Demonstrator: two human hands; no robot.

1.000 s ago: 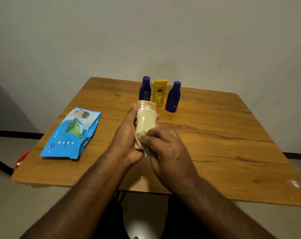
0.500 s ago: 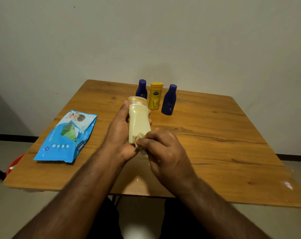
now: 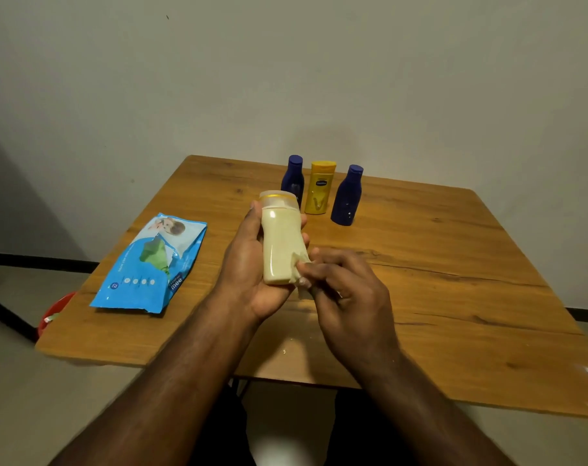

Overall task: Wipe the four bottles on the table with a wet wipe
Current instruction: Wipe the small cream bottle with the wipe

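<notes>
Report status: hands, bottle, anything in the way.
Left hand grips cream bottle above the table. Right hand pinches wet wipe against its lower side. Three bottles stand behind, untouched; nothing obstructing.

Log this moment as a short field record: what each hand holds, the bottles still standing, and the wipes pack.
left hand: left hand grips the cream bottle, cap pointing away
right hand: right hand pinches the wet wipe against the bottle's lower side
standing bottles: left blue bottle, yellow bottle, right blue bottle, upright in a row at the far side
wipes pack: blue wipes pack lying flat on the table, left of the hands
</notes>
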